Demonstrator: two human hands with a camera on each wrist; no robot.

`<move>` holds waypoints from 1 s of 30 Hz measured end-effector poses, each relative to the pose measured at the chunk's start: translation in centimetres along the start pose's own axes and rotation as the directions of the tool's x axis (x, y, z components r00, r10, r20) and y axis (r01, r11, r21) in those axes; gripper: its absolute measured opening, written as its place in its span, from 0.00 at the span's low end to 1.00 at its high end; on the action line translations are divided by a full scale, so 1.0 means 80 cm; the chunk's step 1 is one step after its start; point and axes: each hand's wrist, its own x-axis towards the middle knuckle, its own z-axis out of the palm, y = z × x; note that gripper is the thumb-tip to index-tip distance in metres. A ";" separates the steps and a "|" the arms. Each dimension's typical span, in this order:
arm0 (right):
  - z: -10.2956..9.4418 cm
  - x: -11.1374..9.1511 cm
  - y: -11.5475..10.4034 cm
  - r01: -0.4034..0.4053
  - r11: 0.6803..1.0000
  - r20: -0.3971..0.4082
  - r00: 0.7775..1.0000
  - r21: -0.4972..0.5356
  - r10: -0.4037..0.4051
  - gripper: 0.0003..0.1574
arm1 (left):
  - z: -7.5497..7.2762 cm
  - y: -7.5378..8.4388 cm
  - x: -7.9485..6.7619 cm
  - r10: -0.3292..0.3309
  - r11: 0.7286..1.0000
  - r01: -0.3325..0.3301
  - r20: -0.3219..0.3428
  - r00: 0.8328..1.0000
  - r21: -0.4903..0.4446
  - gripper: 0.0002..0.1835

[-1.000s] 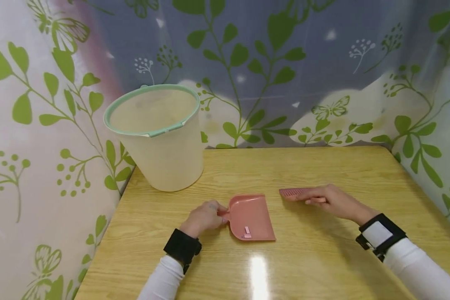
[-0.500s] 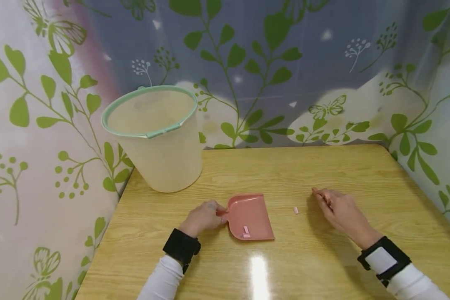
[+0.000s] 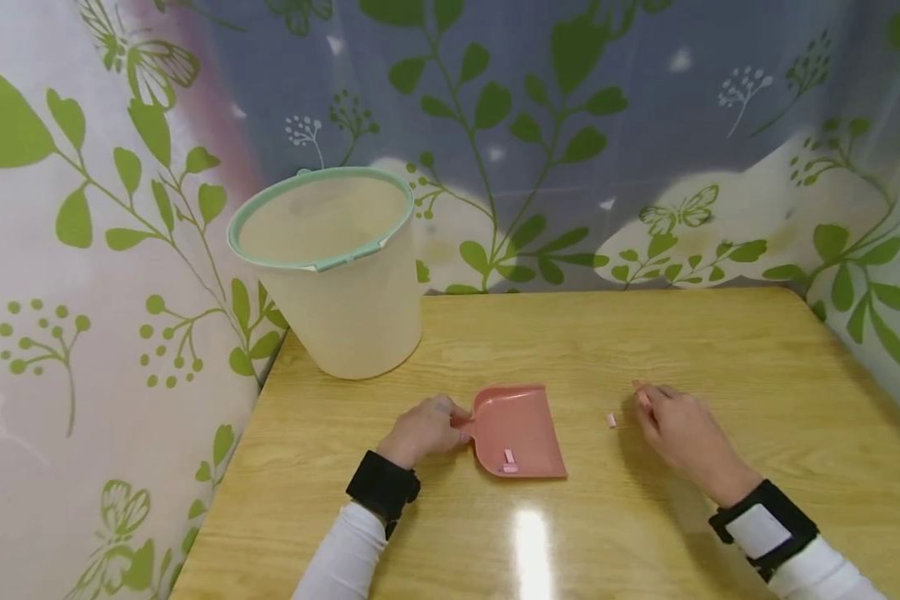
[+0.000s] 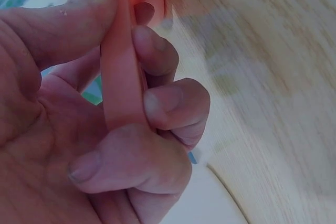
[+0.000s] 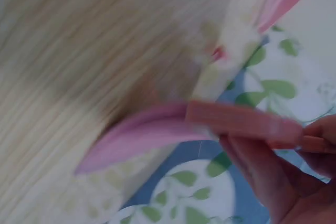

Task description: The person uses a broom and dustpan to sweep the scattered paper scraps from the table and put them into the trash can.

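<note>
A pink dustpan [image 3: 525, 421] lies on the table, its mouth facing right. My left hand [image 3: 426, 429] grips its handle, with the fingers wrapped around it in the left wrist view [image 4: 122, 77]. Inside the pan, near its front wall, lie small pink pieces [image 3: 509, 457]. Another small pink piece [image 3: 611, 421] sits on the table between the pan and my right hand [image 3: 688, 437]. That hand holds a pink hand brush [image 5: 236, 121] by its salmon handle. In the head view the fingers hide most of the brush; its pink bristles [image 5: 142, 137] show, blurred, in the right wrist view.
A tall translucent bucket [image 3: 352, 308] with a green rim stands at the table's back left, open at the top. Leaf-patterned curtains [image 3: 540, 167] enclose the wooden table [image 3: 570, 333] at the back and both sides.
My right hand has drawn the brush rightward, away from the dustpan, and turned it; the loose pink piece came into sight. My left hand has stayed on the dustpan. The head view has shifted slightly.
</note>
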 end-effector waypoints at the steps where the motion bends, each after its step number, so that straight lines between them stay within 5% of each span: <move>1: 0.003 0.001 -0.008 -0.008 1.000 0.009 1.000 0.025 0.008 0.03 | -0.001 0.000 0.000 -0.002 1.000 0.002 0.000 1.000 0.001 0.19; 2: 0.005 0.003 -0.017 -0.020 0.998 0.014 1.000 0.055 0.020 0.01 | -0.001 -0.001 0.000 -0.005 1.000 0.005 -0.002 1.000 0.002 0.19; 7: 0.008 0.018 -0.060 -0.081 0.980 0.045 0.996 0.183 0.074 0.21 | -0.001 -0.002 0.000 -0.011 1.000 0.011 -0.009 1.000 0.003 0.19; 12: -0.006 0.027 -0.075 -0.150 0.960 0.007 0.988 0.237 0.153 0.11 | 0.001 0.000 0.000 -0.009 1.000 0.009 -0.004 1.000 0.000 0.19; 17: -0.013 0.028 -0.056 -0.153 0.988 -0.048 0.987 0.035 0.154 0.07 | 0.002 0.002 -0.001 0.001 1.000 -0.001 -0.012 1.000 0.020 0.19; 21: 0.000 0.024 -0.042 -0.166 0.983 -0.009 0.986 -0.077 0.165 0.09 | 0.002 0.004 -0.002 0.006 1.000 -0.005 -0.017 1.000 0.027 0.18; 30: 0.015 0.033 -0.068 -0.245 0.957 0.073 0.969 0.156 0.236 0.13 | 0.001 0.008 -0.003 -0.005 1.000 0.005 -0.015 1.000 0.031 0.17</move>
